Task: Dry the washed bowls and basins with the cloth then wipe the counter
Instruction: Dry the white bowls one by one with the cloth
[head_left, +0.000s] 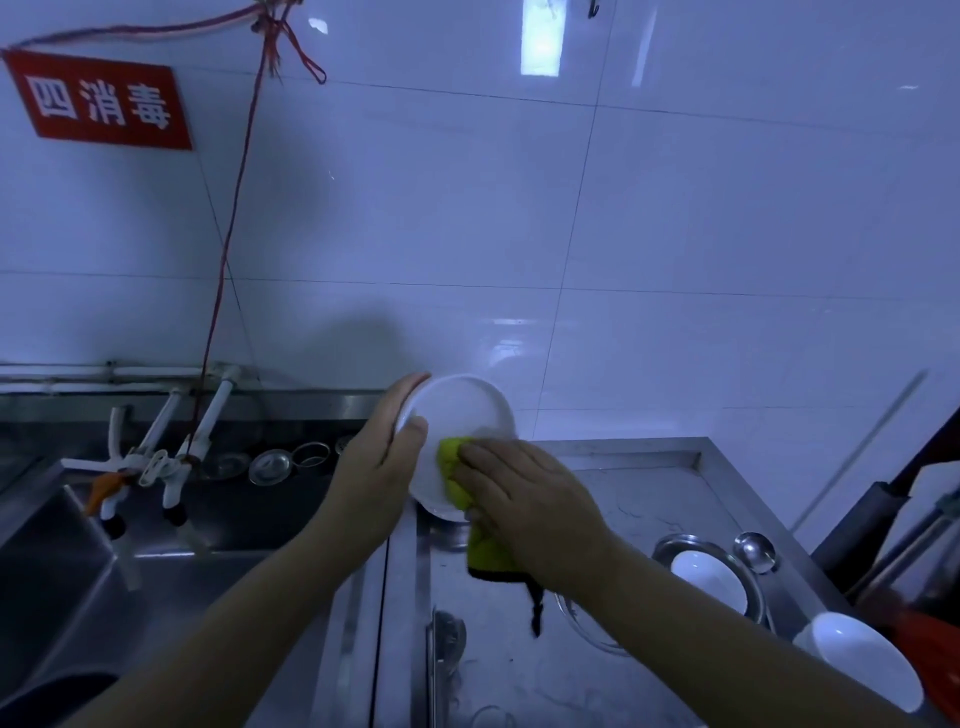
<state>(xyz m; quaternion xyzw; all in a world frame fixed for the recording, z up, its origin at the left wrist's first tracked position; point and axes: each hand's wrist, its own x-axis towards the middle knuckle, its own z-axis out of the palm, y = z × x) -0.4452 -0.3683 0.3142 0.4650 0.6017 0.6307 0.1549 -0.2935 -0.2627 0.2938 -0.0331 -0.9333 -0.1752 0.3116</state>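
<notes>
A white bowl (457, 415) is held tilted above the steel counter (644, 493), its inside facing me. My left hand (379, 467) grips its left rim, thumb over the edge and fingers behind. My right hand (524, 504) presses a yellow-green cloth (457, 467) against the bowl's lower inside; the cloth's dark-edged end hangs down below the hand. Another white bowl (706, 577) sits in a metal basin (748, 566) on the counter at the right. A third white bowl (862, 660) stands nearer the right front edge.
A steel sink (104, 571) lies at the left with white taps (156, 467) over it and small metal lids (270, 465) on the ledge behind. A metal ladle (756, 551) lies beside the basin. Dark utensils and an orange object crowd the right edge.
</notes>
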